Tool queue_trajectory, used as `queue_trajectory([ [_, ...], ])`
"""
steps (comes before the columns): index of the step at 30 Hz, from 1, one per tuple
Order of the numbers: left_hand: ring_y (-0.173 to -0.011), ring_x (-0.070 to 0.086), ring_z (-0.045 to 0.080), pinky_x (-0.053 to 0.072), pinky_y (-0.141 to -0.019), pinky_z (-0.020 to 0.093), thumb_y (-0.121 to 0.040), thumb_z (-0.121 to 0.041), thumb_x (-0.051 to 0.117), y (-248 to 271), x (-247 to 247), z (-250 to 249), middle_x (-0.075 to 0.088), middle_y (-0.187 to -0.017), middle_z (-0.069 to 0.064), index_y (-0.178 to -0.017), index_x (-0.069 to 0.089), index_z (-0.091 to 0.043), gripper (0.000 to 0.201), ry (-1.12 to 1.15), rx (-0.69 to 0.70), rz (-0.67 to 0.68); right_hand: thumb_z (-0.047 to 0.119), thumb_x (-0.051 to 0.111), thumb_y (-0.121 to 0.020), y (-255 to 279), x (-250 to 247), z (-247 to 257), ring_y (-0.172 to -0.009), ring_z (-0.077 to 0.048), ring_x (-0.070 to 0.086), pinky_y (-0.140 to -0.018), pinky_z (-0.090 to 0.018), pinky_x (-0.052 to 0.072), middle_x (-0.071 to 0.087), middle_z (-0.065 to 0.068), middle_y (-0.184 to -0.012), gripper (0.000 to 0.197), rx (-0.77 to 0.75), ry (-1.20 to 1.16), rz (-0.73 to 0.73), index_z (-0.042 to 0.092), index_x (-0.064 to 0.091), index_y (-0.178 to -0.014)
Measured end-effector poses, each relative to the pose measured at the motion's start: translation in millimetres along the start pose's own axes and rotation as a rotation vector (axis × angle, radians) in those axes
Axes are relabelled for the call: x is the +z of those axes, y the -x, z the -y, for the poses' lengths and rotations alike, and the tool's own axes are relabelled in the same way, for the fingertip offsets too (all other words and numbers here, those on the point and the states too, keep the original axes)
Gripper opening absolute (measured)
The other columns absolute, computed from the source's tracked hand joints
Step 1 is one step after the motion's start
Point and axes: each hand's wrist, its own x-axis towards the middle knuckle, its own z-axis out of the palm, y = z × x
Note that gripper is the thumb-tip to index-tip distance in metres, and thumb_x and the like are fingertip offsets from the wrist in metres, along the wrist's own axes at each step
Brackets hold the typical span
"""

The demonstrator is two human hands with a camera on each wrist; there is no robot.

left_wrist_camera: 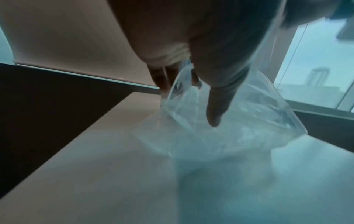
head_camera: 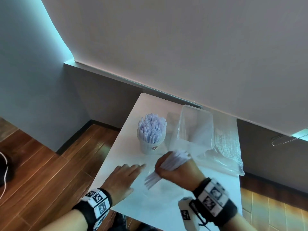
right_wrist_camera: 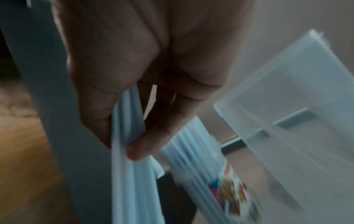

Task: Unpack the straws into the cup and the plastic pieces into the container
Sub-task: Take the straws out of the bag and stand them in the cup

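On the white table (head_camera: 150, 104) stands a paper cup (head_camera: 150, 147) packed with upright white straws (head_camera: 151, 125). Right of it is an empty clear container (head_camera: 195, 125). My right hand (head_camera: 168, 165) grips a slanted bundle of white straws (head_camera: 176, 160) just in front of the cup. In the right wrist view that bundle (right_wrist_camera: 132, 174) runs under my fingers (right_wrist_camera: 145, 142), with the cup (right_wrist_camera: 229, 181) and container (right_wrist_camera: 287, 98) beyond. My left hand (head_camera: 131, 170) lies flat on the table, its straight fingers (left_wrist_camera: 216, 109) pressing a clear plastic bag (left_wrist_camera: 239, 128).
Crumpled clear plastic bags (head_camera: 225, 150) lie at the table's right side, hanging over its edge. A grey wall and a ledge (head_camera: 116, 75) run behind the table. Wooden floor (head_camera: 50, 164) lies to the left.
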Motion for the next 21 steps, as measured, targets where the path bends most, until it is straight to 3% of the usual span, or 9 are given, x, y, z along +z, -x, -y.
queue_trajectory([
  [2,-0.092,0.051,0.017,0.05,-0.067,0.035,-0.043,-0.029,0.092,-3.9,11.5,1.0,0.057,-0.108,-0.01,-0.113,0.057,-0.036,0.079,-0.173,0.065,-0.023,0.007,0.077,-0.075,2.0,-22.3,8.1,-0.075,-0.011,0.071,-0.073,-0.026,0.056,0.074,0.005,-0.079,0.008,-0.008,-0.05,-0.093,0.014,0.075,-0.077],
  [5,-0.114,0.044,0.024,0.051,-0.078,0.044,-0.047,-0.025,0.088,-9.3,17.1,-7.5,0.052,-0.124,-0.004,-0.083,0.068,-0.034,0.042,-0.256,0.117,0.048,0.008,0.076,-0.074,-5.9,-26.2,-5.4,-0.069,-0.012,0.07,-0.066,-0.027,0.056,0.072,0.005,-0.073,0.01,0.043,-0.037,-0.162,0.017,0.074,-0.072],
  [6,-0.129,0.036,0.028,0.046,-0.093,0.051,-0.062,-0.023,0.082,-10.9,21.9,-10.5,0.046,-0.139,-0.001,-0.09,0.069,-0.03,0.032,-0.269,0.146,0.075,0.009,0.075,-0.074,-9.3,-19.8,-16.5,-0.066,-0.011,0.068,-0.064,-0.028,0.055,0.071,0.005,-0.07,0.01,0.065,0.005,-0.154,0.018,0.073,-0.069],
  [8,-0.148,0.011,0.029,0.017,-0.116,0.053,-0.088,-0.012,0.056,-14.2,35.1,-12.6,0.02,-0.16,0.002,-0.119,0.061,-0.021,0.032,-0.263,0.169,0.173,0.014,0.073,-0.072,-12.9,0.2,-45.0,-0.063,-0.01,0.066,-0.065,-0.033,0.056,0.07,0.004,-0.066,0.007,0.149,0.078,-0.105,0.017,0.071,-0.066],
  [10,-0.15,0.005,0.03,0.006,-0.12,0.047,-0.092,-0.002,0.045,-16.5,44.1,-12.0,0.01,-0.162,0.0,-0.137,0.048,-0.017,0.047,-0.26,0.165,0.241,0.022,0.068,-0.073,-13.9,22.3,-71.0,-0.059,-0.014,0.061,-0.064,-0.037,0.055,0.065,0.001,-0.062,0.013,0.248,0.154,-0.06,0.012,0.065,-0.064],
  [13,-0.15,0.009,0.031,0.006,-0.12,0.046,-0.089,0.006,0.044,-20.0,47.8,-10.5,0.01,-0.162,-0.002,-0.147,0.037,-0.019,0.064,-0.226,0.138,0.254,0.035,0.06,-0.071,-15.3,42.7,-96.4,-0.051,-0.009,0.048,-0.056,-0.027,0.05,0.053,0.004,-0.059,0.023,0.394,0.242,-0.107,0.015,0.052,-0.062],
  [15,-0.151,0.004,0.027,0.0,-0.119,0.048,-0.089,-0.002,0.045,-20.7,44.0,-10.9,0.008,-0.163,-0.004,-0.15,0.029,-0.02,0.066,-0.224,0.109,0.277,0.044,0.056,-0.066,-16.9,44.6,-102.6,-0.05,-0.006,0.048,-0.053,-0.021,0.044,0.053,0.005,-0.059,0.027,0.428,0.234,-0.123,0.018,0.051,-0.064],
  [18,-0.15,-0.008,0.019,-0.006,-0.118,0.051,-0.085,-0.039,0.046,-18.0,31.9,-15.2,0.009,-0.162,-0.006,-0.15,0.025,-0.026,0.07,-0.116,0.073,0.255,0.049,0.053,-0.06,-18.0,38.4,-94.6,-0.051,-0.01,0.047,-0.056,-0.029,0.047,0.051,0.004,-0.056,0.03,0.366,0.239,-0.091,0.02,0.047,-0.058],
  [21,-0.149,0.002,0.014,0.002,-0.118,0.039,-0.088,-0.052,0.047,-18.2,3.3,-16.7,0.014,-0.16,-0.008,-0.145,0.032,-0.033,0.062,0.12,-0.037,0.025,0.034,0.062,-0.068,-21.9,16.9,-61.0,-0.05,-0.009,0.049,-0.053,-0.03,0.048,0.054,-0.001,-0.054,0.025,0.222,0.185,-0.119,0.015,0.05,-0.056],
])
